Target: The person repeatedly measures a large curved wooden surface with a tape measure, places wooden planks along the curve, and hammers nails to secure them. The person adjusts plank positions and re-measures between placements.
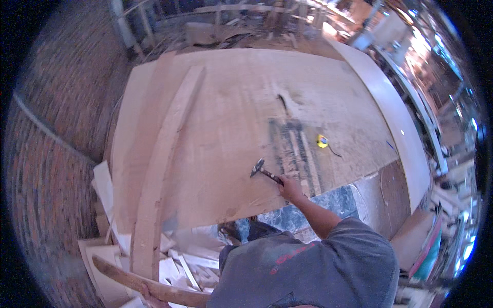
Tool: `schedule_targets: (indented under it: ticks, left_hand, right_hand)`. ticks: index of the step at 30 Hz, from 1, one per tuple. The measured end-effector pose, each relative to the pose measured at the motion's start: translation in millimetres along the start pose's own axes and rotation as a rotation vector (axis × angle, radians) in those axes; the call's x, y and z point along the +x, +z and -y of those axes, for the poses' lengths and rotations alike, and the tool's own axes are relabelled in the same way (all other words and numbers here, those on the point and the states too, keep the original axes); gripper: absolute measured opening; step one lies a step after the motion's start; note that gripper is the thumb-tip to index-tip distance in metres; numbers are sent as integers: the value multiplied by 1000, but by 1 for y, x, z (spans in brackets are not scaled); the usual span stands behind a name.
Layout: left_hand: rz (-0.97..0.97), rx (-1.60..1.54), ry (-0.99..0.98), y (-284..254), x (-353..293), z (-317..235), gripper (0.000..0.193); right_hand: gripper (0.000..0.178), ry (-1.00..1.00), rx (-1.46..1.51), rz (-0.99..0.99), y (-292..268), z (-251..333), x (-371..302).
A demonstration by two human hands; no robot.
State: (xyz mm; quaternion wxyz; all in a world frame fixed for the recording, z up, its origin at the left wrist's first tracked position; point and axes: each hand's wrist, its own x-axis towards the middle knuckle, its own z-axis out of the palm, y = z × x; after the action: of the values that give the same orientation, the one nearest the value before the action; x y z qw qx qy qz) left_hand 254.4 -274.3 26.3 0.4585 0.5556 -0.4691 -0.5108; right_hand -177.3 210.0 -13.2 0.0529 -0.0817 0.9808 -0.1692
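Note:
My right hand [291, 190] is closed round the dark handle of a hammer [266, 172]. The hammer's metal head is over the large plywood sheet [231, 113], near its front edge. Low at the left, my left hand [154, 300] shows only in part, at a long curved piece of wood [138, 281], its fingers wrapped about it. To the right of the hammer, a yellow tape measure [322, 141] lies on the plywood. A long board [172, 138] lies lengthwise along the sheet's left side.
A brick wall [56, 128] stands on the left. Several wood offcuts [179, 267] are heaped below the sheet's front left edge. A thin dark curved strip [282, 102] and dark-stained slats [295, 149] lie mid-sheet. A long pale panel [382, 102] runs along the right.

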Motion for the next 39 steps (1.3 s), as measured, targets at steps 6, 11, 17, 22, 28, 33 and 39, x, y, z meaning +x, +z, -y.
schedule_targets:
  ticks: [6,11,17,22,28,33,39]
  left_hand:
    - [112,-21,255,122,-25,-72,58]
    - [267,-74,320,184,-69,-100,64]
    - [379,-91,348,228,-140,-117,72]
    - [423,-24,412,249,-199,-124,79]
    - [415,255,582,245,-228,-109,77]
    - [592,369,570,254,-286,-127,55]
    - [790,530,1135,271,-329,-150,37]
  right_hand:
    - [35,325,144,-183,-27,-32,-70]
    - [33,702,215,-405,-36,-83,-91]
    - [37,931,181,-431,-93,-204,-45]
    - [42,857,-15,-372,-117,-297,16]
    - [54,177,-54,-267,-101,-280,139]
    - [57,-28,-241,14,-73,-268,182]
    - [43,57,-48,-48,-61,-262,158]
